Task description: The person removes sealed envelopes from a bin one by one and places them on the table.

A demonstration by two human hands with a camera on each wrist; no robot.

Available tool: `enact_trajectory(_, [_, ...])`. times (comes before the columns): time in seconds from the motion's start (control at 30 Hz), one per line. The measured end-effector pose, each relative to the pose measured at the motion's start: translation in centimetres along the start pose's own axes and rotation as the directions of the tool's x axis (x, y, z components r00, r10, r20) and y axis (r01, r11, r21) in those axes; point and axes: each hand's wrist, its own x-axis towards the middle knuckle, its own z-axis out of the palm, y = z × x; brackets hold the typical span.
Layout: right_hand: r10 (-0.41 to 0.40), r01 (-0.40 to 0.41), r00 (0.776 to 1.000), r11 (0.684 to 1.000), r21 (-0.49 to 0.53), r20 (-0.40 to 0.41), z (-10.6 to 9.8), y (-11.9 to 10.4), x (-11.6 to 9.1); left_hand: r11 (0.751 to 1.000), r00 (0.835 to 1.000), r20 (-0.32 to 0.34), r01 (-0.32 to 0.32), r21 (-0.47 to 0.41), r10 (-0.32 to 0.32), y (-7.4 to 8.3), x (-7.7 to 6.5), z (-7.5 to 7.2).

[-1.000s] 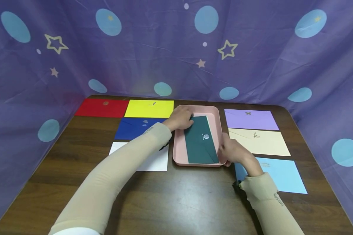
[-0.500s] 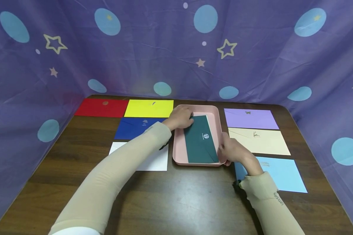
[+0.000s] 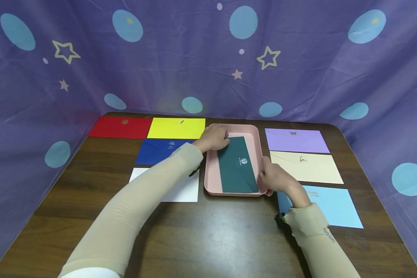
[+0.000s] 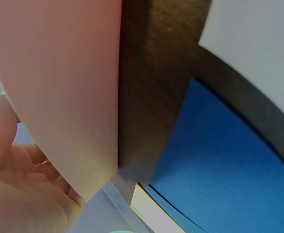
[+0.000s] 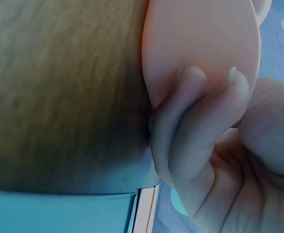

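Observation:
A dark green envelope (image 3: 236, 170) with a pale round emblem lies slightly slanted in a pink tray (image 3: 212, 187). A whitish edge shows under its far and right sides. My left hand (image 3: 213, 138) reaches over the tray's left wall and pinches the envelope's far left corner; its fingertips are hidden. In the left wrist view, the tray's outer wall (image 4: 74, 97) covers part of that hand. My right hand (image 3: 276, 177) grips the tray's right rim near the front corner. Its curled fingers (image 5: 195, 126) press the outside wall in the right wrist view.
Left of the tray lie red (image 3: 121, 127), yellow (image 3: 177, 128), blue (image 3: 160, 150) and white (image 3: 184, 190) envelopes. On the right are purple (image 3: 295, 141), cream (image 3: 309, 168) and light blue (image 3: 333, 206) ones. A purple curtain (image 3: 180, 50) hangs behind the wooden table (image 3: 212, 239).

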Motion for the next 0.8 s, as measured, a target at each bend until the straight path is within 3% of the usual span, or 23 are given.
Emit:
enact_trajectory(0.47, [0.006,-0.006,1.000,1.000,0.000,0.002,0.01,-0.13,-0.10,0.998,0.998,0.028,0.046,0.044,-0.047,0.22,0.41,-0.02])
enact_trajectory(0.8, [0.013,-0.013,1.000,1.000,0.004,0.002,0.02,-0.06,-0.10,0.995,0.998,0.028,0.064,-0.076,-0.062,-0.08,0.80,-0.39])
